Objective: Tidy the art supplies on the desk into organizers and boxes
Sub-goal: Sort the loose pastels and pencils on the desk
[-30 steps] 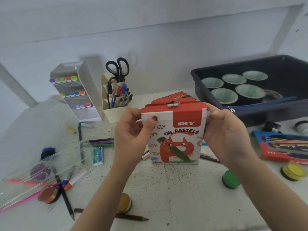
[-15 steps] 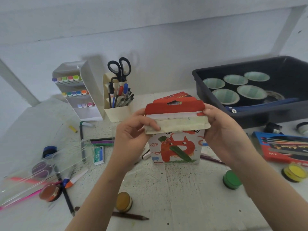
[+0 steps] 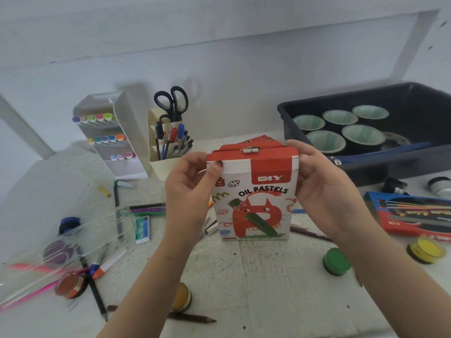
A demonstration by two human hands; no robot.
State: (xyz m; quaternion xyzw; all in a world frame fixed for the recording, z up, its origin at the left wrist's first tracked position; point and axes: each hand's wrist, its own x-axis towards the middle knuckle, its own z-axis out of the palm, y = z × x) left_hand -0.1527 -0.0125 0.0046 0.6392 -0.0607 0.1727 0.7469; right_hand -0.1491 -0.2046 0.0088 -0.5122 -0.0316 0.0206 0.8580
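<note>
Pale speckled surface (image 3: 256,276) under a white wall, strewn with loose art supplies. Upright at its middle, oil pastels box (image 3: 253,206), top flap down, printed front toward the camera. Left hand (image 3: 190,191) gripping the top left corner, thumb pressed on the white flap edge. Right hand (image 3: 324,189) curled round the upper right side. Behind on the left, marker organizer (image 3: 122,142) and pen holder (image 3: 166,167) with scissors (image 3: 172,101); behind on the right, dark tray (image 3: 390,164) holding paper cups (image 3: 325,140). Green paint pot (image 3: 336,261) near the right forearm.
</note>
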